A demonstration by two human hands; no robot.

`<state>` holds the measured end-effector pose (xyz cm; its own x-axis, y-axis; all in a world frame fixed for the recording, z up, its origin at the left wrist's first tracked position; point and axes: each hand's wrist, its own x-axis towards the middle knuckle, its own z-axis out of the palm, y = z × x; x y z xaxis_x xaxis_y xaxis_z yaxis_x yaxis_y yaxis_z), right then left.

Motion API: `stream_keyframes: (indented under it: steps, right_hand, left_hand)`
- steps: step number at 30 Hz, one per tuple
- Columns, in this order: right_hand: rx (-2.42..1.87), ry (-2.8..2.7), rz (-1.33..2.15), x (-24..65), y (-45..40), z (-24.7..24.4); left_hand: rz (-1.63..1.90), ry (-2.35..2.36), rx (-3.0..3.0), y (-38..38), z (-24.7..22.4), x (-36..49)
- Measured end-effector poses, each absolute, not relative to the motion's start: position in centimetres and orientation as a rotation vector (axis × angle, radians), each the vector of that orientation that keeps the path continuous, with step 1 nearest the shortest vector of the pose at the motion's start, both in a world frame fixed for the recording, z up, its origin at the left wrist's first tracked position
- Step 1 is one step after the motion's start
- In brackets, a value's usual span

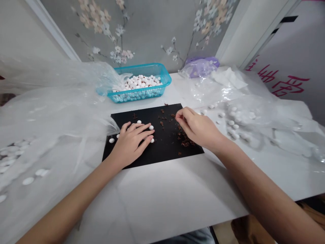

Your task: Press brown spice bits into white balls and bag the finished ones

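Note:
A black mat (162,154) lies on the white table. My left hand (132,142) rests palm down on its left part with the fingers spread; white balls (151,127) sit by its fingertips and beside it. Over the right part of the mat, my right hand (196,127) has thumb and forefinger pinched together; whatever is between them is too small to make out. Small reddish-brown pieces (186,142) lie scattered and heaped just below and left of my right hand.
Behind the mat stands a blue plastic basket (166,79) of white balls and brown bits. Clear plastic bags (63,112) with white balls cover the left side. More clear plastic (286,118), loose balls and a purple bag (203,66) are at the right.

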<state>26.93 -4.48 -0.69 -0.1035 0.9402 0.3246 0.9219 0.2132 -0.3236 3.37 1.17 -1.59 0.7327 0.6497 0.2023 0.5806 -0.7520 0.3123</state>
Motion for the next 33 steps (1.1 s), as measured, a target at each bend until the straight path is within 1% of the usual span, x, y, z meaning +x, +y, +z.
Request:
stream_keyframes:
  steps: [5, 8, 10, 13, 17, 24, 33]
  right_hand:
    - [-1.688, -2.004, 0.004, 26.5, -4.6, -0.8]
    - [-1.641, -1.947, 0.003, 25.8, -4.9, -0.6]
    - [-1.575, -1.896, 0.012, 25.0, -5.2, -0.6]
    - [-1.466, -1.852, 0.048, 23.7, -5.8, -0.7]
    - [-1.425, -1.858, 0.113, 22.6, -6.4, -1.2]
    - [-1.423, -1.897, 0.153, 22.4, -6.5, -1.4]
    - [-1.357, -1.896, 0.022, 22.0, -6.7, -1.3]
  left_hand:
    - [0.657, 1.014, 2.487, 0.4, -1.4, 3.5]
    - [0.85, 1.041, 2.113, -1.3, -0.9, 4.0]
    - [0.91, 1.028, 1.818, -2.5, -0.7, 4.5]
    - [0.891, 1.002, 1.501, -3.7, -0.8, 5.1]
    - [0.896, 1.021, 1.322, -4.1, -1.2, 5.4]
    - [0.809, 1.003, 1.203, -3.8, -1.1, 5.2]
    - [0.701, 0.957, 1.174, -3.6, -1.1, 5.2]
